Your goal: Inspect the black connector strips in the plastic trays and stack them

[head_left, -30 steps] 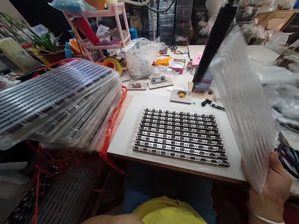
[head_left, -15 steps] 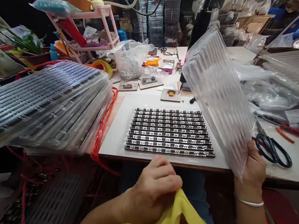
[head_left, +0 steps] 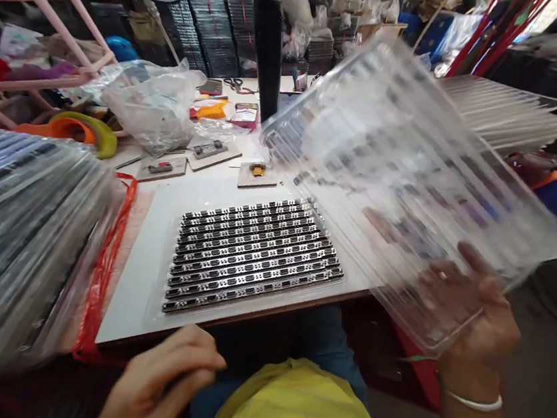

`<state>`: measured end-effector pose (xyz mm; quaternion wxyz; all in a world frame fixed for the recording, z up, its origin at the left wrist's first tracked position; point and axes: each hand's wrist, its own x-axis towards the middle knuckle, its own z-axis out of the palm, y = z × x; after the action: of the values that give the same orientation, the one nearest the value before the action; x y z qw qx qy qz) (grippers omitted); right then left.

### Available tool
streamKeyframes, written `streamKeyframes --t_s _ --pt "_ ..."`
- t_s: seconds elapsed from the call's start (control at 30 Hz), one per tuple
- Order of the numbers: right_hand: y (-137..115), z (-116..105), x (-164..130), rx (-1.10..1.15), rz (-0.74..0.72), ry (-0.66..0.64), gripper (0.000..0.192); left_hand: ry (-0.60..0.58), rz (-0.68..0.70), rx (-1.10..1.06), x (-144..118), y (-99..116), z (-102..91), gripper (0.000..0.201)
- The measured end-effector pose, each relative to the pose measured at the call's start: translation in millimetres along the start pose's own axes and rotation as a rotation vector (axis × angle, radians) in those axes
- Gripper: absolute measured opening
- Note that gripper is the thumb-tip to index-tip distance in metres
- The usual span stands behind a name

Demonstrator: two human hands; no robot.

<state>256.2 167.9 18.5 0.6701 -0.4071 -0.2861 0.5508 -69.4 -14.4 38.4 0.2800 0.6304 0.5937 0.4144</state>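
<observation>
My right hand (head_left: 482,313) grips a clear ribbed plastic tray (head_left: 414,164) by its near edge, tilted above the right side of the table. Motion blurs the tray, and some fingers show through it. In front of the table edge, over my lap, my left hand (head_left: 164,374) is loosely closed, with nothing visible in it. Beside it is my yellow shirt (head_left: 306,407). Rows of black-and-silver strips with small dark fittings (head_left: 253,253) lie in another clear tray (head_left: 160,296) on the white board (head_left: 131,293).
Stacked filled trays (head_left: 16,253) stand at the left beside red plastic cord (head_left: 105,270). A crumpled clear bag (head_left: 154,101), small mounted parts (head_left: 257,173) and a black post (head_left: 267,47) are behind the board. Stacked clear trays (head_left: 505,114) stand at the far right.
My view has turned right. The tray in my right hand has swung right and now shows its broad face. My left hand has let go of the yellow shirt and moved left.
</observation>
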Motion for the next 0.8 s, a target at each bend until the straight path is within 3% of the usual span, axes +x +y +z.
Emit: streamKeyframes --t_s 0.1,0.17,0.23,0.37,0.53,0.73,0.8 --pt "-8 -7 -17 -0.174 -0.180 -0.019 0.036 0.441 -0.041 0.357 1 -29 -12.0 0.010" --pt "-10 -8 -26 -0.250 -0.258 0.034 0.039 0.597 -0.056 0.564 4 -46 -17.3 0.014" --pt "-12 -7 -32 -0.291 -0.293 0.094 0.041 0.659 -0.084 0.688 6 -60 -22.0 0.021" --pt "-12 -3 -40 -0.354 -0.302 0.155 0.038 0.722 -0.290 0.706 6 -81 -30.6 0.041" --pt "-3 -3 -38 -0.384 -0.341 0.143 0.036 0.667 -0.575 0.411 0 -97 -36.9 0.058" --pt "2 5 -36 -0.371 -0.392 0.124 0.034 0.580 -0.596 0.266 -2 -95 -38.4 0.058" --pt "-4 1 -37 -0.331 -0.253 0.082 0.034 0.549 -0.572 0.230 -1 -92 -37.8 0.055"
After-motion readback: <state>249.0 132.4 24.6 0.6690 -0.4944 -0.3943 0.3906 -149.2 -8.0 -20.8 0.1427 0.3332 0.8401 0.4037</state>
